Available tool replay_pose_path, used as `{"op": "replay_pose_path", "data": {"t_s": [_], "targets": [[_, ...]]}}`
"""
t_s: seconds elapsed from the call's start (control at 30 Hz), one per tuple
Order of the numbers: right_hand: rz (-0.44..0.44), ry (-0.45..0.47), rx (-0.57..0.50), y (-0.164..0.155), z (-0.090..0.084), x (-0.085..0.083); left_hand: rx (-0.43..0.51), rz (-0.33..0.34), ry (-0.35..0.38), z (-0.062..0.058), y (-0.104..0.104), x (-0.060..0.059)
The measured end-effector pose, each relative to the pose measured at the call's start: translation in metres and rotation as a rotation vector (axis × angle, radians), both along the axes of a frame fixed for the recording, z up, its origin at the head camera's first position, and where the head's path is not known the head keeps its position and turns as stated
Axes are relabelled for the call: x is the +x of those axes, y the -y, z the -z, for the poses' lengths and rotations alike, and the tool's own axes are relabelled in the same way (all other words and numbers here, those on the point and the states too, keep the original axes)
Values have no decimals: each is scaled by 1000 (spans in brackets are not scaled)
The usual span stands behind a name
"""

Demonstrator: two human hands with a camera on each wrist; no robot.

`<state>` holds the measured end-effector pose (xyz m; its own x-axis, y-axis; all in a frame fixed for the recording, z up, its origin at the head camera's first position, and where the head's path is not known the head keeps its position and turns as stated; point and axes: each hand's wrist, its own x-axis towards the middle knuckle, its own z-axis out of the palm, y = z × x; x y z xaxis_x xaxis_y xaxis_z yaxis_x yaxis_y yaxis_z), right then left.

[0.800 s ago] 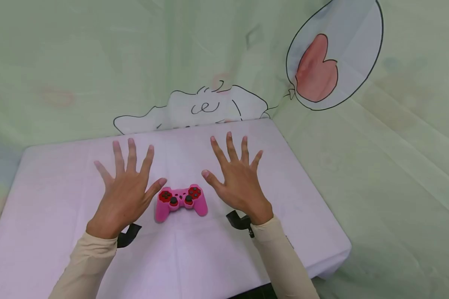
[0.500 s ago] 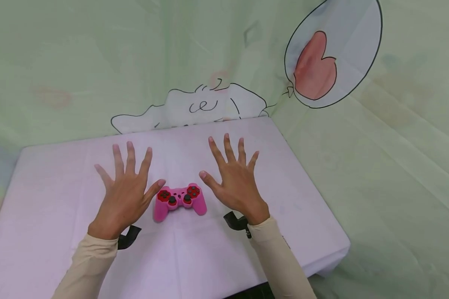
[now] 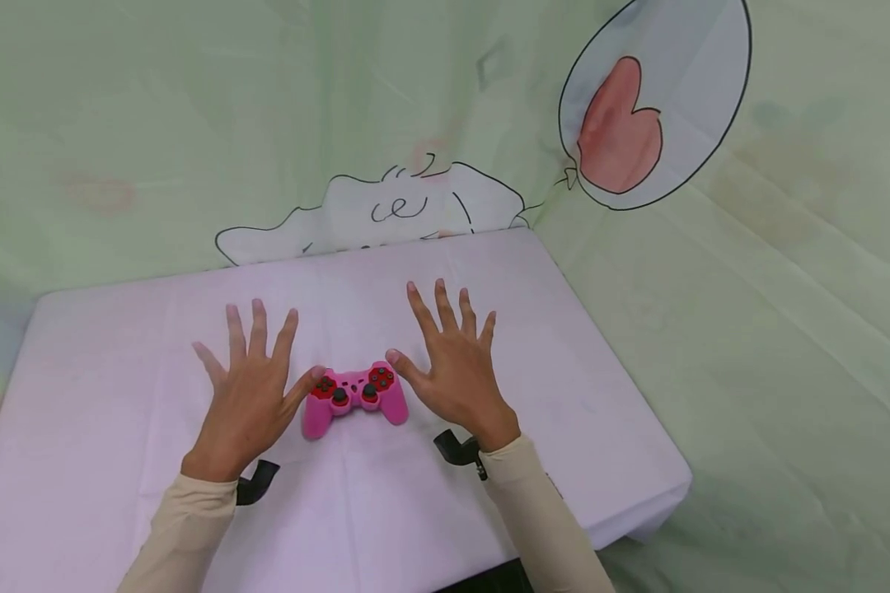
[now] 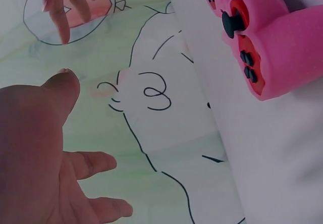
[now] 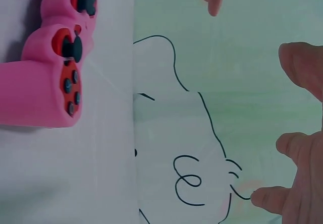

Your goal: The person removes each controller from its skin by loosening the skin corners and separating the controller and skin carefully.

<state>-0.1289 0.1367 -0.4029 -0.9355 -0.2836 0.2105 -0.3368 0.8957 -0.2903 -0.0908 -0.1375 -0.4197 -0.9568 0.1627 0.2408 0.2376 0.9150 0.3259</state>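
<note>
A pink game controller (image 3: 354, 397) with red button pads and two black sticks lies on the white-covered table (image 3: 104, 346). My left hand (image 3: 248, 387) hovers just left of it, fingers spread, thumb tip close to its left grip. On the other side my right hand (image 3: 448, 371) hangs with fingers spread, thumb near the right grip. Neither hand holds anything. The left wrist view shows the controller (image 4: 262, 47) at upper right and my left hand (image 4: 45, 163) at lower left. In the right wrist view the controller (image 5: 55, 67) sits at upper left and my right hand (image 5: 303, 148) at the right edge.
A pale green printed cloth (image 3: 193, 123) with a cartoon figure and a balloon (image 3: 638, 107) hangs behind and to the right of the table. The table's right edge (image 3: 638, 412) drops off close to my right arm. Black wrist straps (image 3: 456, 449) show under both sleeves.
Both hands have sunk and drawn inward toward the controller; the thumbs now sit closer to its grips. The controller has not moved.
</note>
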Motion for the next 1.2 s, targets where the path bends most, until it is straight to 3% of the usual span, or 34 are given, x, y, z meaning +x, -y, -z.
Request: {"op": "replay_pose_path", "data": {"t_s": [0.43,0.67,1.2], "targets": [[14,3,-38,4,25,-2,77,-32,11,26,2,1],[10,50,-66,8,43,-3,80,-51,12,42,2,1],[1,134,-72,15,74,2,240,-55,35,80,-3,3]]}}
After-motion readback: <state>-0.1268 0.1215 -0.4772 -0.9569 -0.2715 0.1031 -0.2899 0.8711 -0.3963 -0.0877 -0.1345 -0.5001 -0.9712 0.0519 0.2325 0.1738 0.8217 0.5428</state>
